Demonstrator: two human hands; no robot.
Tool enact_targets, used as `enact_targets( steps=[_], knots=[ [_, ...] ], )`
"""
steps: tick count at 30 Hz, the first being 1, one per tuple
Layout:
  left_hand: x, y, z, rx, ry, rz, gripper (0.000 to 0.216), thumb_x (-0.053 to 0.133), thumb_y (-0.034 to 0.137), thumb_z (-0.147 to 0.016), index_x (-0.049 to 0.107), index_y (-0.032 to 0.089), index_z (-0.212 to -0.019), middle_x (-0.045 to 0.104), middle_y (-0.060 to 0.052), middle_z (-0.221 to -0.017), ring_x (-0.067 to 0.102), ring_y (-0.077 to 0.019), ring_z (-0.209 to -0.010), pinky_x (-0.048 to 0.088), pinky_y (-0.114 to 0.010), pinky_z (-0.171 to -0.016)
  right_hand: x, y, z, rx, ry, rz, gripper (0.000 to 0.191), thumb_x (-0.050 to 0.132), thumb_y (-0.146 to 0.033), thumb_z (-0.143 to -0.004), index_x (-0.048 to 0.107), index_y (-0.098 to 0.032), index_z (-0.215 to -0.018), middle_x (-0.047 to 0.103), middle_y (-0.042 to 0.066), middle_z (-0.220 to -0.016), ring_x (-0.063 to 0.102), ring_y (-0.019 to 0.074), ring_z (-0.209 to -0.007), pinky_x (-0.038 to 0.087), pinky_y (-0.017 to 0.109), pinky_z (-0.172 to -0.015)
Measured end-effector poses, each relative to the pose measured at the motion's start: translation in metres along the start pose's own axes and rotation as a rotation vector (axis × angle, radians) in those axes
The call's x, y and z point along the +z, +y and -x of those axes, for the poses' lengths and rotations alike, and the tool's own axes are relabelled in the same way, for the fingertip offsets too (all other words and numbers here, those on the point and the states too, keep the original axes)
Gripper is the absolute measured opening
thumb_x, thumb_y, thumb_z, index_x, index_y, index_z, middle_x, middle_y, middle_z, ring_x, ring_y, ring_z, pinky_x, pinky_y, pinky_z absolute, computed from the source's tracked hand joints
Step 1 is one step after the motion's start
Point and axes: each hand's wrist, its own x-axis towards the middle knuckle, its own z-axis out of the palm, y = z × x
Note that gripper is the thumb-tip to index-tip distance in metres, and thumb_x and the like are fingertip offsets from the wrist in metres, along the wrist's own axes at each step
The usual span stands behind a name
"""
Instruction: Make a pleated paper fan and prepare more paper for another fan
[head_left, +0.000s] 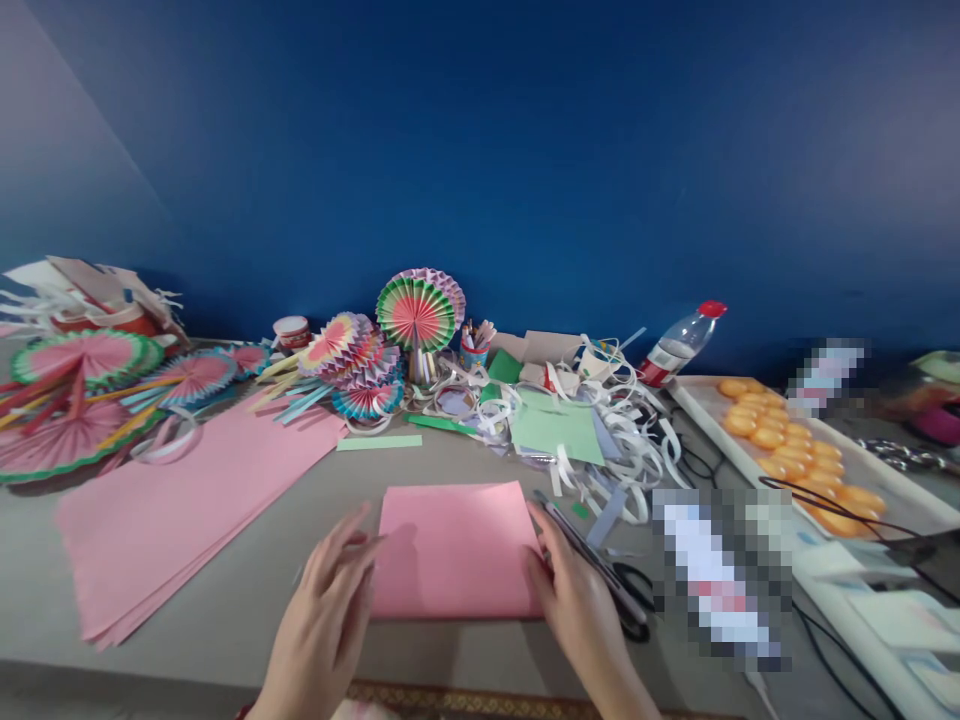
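A pink sheet of paper (454,550), seemingly folded into a rectangle, lies flat on the table in front of me. My left hand (326,590) is at its left edge, fingers loosely stretched and apart, the fingertips close to or on the paper. At the right edge is my right hand (574,590), its thumb and forefinger spread along the side of the sheet. Neither hand visibly grips it. Beside my right hand lie scissors with black handles (636,590), partly covered by the hand.
Long pink sheets (202,500) are stacked at left, below several pleated paper fans (82,360). White paper strips (637,460) and a light green sheet (555,425) are heaped behind. A bottle (682,345) leans on the wall; a tray (705,400) of orange ovals stands right, with black cables nearby.
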Motion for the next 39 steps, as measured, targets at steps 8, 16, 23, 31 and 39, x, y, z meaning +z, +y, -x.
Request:
enact_targets(
  steps=[8,16,23,31,39],
  knots=[
    [0.012,0.033,-0.024,0.386,-0.538,-0.244,0.080,0.048,0.066,-0.091,0.030,0.022,-0.155,0.036,-0.012,-0.157,0.033,-0.0335,-0.145,0.026,-0.053,-0.118,-0.002,-0.006,-0.009,-0.052,0.021,0.067,0.044,0.037,-0.023,-0.098,0.051,-0.014,-0.138,0.075,0.009,-0.085,0.073,0.0215,-0.067,0.057,0.028,-0.059],
    [0.023,0.025,-0.027,0.201,-0.687,-0.262,0.080,0.053,0.065,-0.089,0.029,0.027,-0.155,0.024,-0.010,-0.162,0.025,-0.0338,-0.148,0.027,-0.053,-0.118,0.005,0.001,-0.013,-0.194,-0.068,0.230,0.037,0.040,-0.010,-0.091,0.068,-0.019,-0.113,0.075,0.007,-0.089,0.070,0.0194,-0.059,0.050,0.027,-0.051],
    [0.027,0.020,-0.029,0.235,-0.705,-0.260,0.080,0.044,0.068,-0.091,0.027,0.025,-0.156,0.025,-0.011,-0.162,0.020,-0.0343,-0.150,0.023,-0.056,-0.119,0.005,0.004,-0.017,-0.206,-0.067,0.146,0.037,0.035,-0.011,-0.093,0.066,-0.018,-0.113,0.076,0.008,-0.098,0.073,0.0180,-0.069,0.053,0.026,-0.059],
    [0.030,0.019,-0.019,0.252,-0.609,-0.249,0.084,0.044,0.072,-0.089,0.025,0.025,-0.156,0.026,-0.012,-0.162,0.023,-0.0345,-0.149,0.022,-0.054,-0.118,0.005,0.005,-0.016,-0.189,-0.098,0.112,0.037,0.036,-0.015,-0.095,0.066,-0.019,-0.117,0.075,0.009,-0.097,0.073,0.0186,-0.071,0.054,0.026,-0.060],
    [0.026,0.019,-0.019,0.260,-0.534,-0.201,0.084,0.044,0.073,-0.088,0.025,0.027,-0.156,0.032,-0.010,-0.160,0.024,-0.0334,-0.148,0.024,-0.052,-0.118,0.004,0.007,-0.017,-0.202,-0.069,0.091,0.035,0.037,-0.018,-0.097,0.067,-0.018,-0.115,0.075,0.008,-0.095,0.073,0.0190,-0.072,0.055,0.026,-0.060]
  ],
)
